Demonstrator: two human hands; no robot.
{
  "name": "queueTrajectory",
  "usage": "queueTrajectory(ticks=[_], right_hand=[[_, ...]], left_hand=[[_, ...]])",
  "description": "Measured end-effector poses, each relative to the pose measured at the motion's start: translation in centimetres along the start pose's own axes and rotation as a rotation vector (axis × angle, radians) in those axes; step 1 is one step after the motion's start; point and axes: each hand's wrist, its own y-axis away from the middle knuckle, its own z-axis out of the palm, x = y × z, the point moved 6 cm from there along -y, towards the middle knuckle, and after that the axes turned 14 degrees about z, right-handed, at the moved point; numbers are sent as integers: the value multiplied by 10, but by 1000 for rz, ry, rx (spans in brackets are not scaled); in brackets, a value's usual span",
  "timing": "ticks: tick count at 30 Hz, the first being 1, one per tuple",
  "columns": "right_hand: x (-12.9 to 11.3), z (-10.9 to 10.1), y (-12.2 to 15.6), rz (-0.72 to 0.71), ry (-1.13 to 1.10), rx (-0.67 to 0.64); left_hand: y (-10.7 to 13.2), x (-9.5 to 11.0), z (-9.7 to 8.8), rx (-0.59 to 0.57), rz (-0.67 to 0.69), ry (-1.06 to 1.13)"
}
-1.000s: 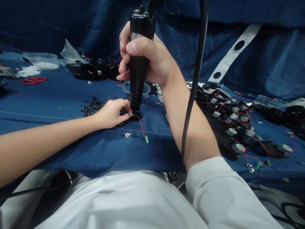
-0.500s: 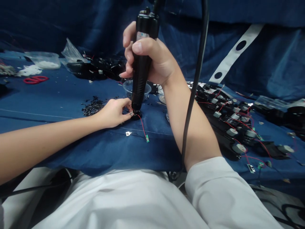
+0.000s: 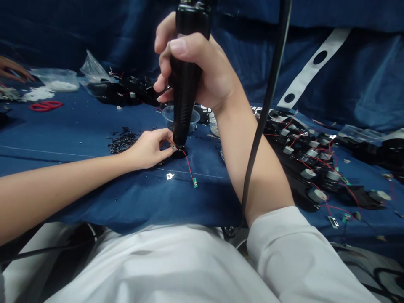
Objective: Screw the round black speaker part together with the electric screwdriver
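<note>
My right hand [image 3: 198,71] is wrapped around a black electric screwdriver [image 3: 186,84], held upright with its tip down on a small black part [image 3: 180,153] lying on the blue cloth [image 3: 78,139]. A thick black cable [image 3: 265,109] hangs from the tool across my right forearm. My left hand [image 3: 148,148] rests on the cloth and pinches that small part beside the tool tip. A red wire [image 3: 188,166] runs from the part to a tiny green board [image 3: 195,183]. A small silver piece [image 3: 170,176] lies just in front of my left hand.
A heap of small black screws [image 3: 121,141] lies left of my left hand, a clear cup [image 3: 179,118] behind the tool. Rows of black parts with red wires [image 3: 309,164] fill the right. Red scissors [image 3: 46,105], a plastic tub [image 3: 58,80] and another person's hand [image 3: 12,69] are far left.
My right hand and the screwdriver have risen a little and tilted, the tip staying on the part. Another person's hand has come into view at the far left.
</note>
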Motion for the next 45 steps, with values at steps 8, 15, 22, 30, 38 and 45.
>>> queueTrajectory(ticks=[8,15,22,30,38,45], right_hand=[[2,-2,0,8,7,-6],[6,-3,-1,6,11,-2],[6,-1,0,14,18,10],[9,2,-3,24,6,6],[12,-4,-2,49,-36,13],[15,-8,-3,82,-15,-8]], left_hand=[[1,-1,0,-4,-1,-32],[1,-2,1,-32,-6,-13],[0,0,2,-61,-5,-6],[-1,0,2,-68,-26,-89],[-1,3,1,-69,-15,-85],[1,0,2,-68,-15,-91]])
